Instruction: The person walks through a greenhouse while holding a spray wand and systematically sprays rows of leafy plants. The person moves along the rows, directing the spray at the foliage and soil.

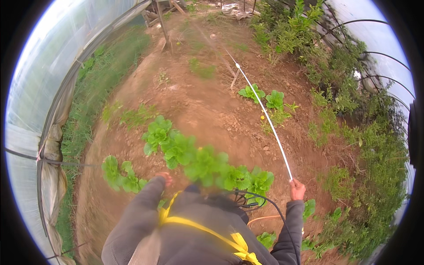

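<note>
My right hand [297, 189] is closed around the lower end of a long white spray wand [272, 127]. The wand reaches up and forward over brown soil, and a thin spray leaves its white nozzle [238, 65]. At the left, my left hand [165, 179] is blurred, beside leafy green plants [177, 150]; whether it holds anything cannot be made out. Another leafy plant [275, 99] grows near the middle of the wand. A yellow strap [198, 225] crosses the front of my grey top, and a black cable [280, 210] runs beside my right arm.
Plastic greenhouse sheeting [26, 132] and a strip of tall grass [78, 122] line the left side. Dense bushes [377, 152] border the right. A wooden post [162, 25] stands ahead, with pale sheeting [232, 10] beyond. An orange hose [263, 218] lies near my right arm.
</note>
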Motion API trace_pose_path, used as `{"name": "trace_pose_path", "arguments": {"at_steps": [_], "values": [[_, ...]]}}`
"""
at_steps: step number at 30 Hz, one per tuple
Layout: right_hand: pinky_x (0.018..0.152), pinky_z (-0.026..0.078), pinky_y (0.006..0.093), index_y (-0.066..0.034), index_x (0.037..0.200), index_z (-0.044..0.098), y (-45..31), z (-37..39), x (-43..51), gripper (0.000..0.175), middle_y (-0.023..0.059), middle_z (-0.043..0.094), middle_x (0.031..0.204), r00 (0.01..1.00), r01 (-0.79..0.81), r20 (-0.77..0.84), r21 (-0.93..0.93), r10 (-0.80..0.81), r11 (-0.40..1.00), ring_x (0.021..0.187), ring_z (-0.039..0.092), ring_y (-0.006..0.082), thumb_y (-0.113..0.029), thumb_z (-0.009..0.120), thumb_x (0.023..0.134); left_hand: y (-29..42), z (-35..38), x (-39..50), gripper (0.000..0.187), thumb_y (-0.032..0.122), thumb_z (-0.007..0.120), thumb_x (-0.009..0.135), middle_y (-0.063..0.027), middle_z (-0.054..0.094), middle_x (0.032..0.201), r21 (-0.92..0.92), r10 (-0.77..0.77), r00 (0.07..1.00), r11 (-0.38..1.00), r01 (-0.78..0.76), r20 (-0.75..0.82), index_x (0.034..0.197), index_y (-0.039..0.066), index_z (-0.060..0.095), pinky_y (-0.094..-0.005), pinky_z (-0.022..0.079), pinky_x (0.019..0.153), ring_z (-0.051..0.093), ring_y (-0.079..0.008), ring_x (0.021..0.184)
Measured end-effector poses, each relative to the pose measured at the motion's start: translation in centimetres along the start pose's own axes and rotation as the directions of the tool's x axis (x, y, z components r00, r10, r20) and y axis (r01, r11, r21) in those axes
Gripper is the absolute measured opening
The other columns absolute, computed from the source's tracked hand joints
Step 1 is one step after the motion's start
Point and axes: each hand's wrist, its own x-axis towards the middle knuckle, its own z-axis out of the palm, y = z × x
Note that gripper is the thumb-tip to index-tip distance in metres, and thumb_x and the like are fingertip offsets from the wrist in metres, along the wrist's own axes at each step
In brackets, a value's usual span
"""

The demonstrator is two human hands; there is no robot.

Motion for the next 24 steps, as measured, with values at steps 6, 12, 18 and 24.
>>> {"name": "trace_pose_path", "arguments": {"at_steps": [6,12,18,24], "values": [[0.061,0.046,0.0294,0.0025,0.097,0.066,2.1,0.9,-9.6,0.031,0.0075,0.06,0.065,0.976,-0.202,-0.055,0.131,0.211,0.971,0.063,0.055,0.0119,-0.024,0.066,0.081,1.2,5.3,-0.7,0.022,0.015,0.053,0.088,-0.0118,0.064,0.096,0.085,0.167,0.969,0.979,-0.185,0.184,0.109,0.011,0.056,-0.0418,0.054,0.067,0.065,-0.0272,0.083],[0.055,0.041,0.0253,0.0041,0.092,0.066,6.6,-0.9,-17.6,0.023,0.0034,0.053,0.061,0.945,-0.052,-0.308,0.191,0.11,0.98,0.061,0.045,0.006,-0.016,0.064,0.083,0.8,6.6,5.7,0.028,0.003,0.054,0.083,-0.0132,0.064,0.093,0.518,0.442,0.616,0.334,-0.788,0.652,0.111,0.007,0.055,-0.042,0.055,0.063,0.065,-0.0268,0.077],[0.053,0.041,0.0263,0.0043,0.08,0.064,7.5,-3.9,-25.4,0.023,0.0032,0.055,0.059,0.88,-0.273,-0.363,0.14,0.306,0.952,0.059,0.046,0.0057,-0.019,0.067,0.082,1.1,10.7,6.7,0.024,0.007,0.051,0.086,-0.0158,0.063,0.09,0.362,0.054,0.958,0.919,-0.158,0.28,0.109,0.005,0.055,-0.0449,0.054,0.058,0.064,-0.0287,0.073],[0.05,0.041,0.0287,-0.0001,0.083,0.065,8.2,-4.2,-27.5,0.024,0.0093,0.054,0.056,0.898,-0.226,-0.4,-0.068,0.181,0.972,0.051,0.046,0.0104,-0.024,0.066,0.083,2.7,16.5,2.9,0.019,0.015,0.052,0.087,-0.0138,0.064,0.085,0.508,0.057,0.974,0.845,-0.165,0.22,0.103,0.006,0.059,-0.0447,0.053,0.056,0.064,-0.029,0.072]]}}
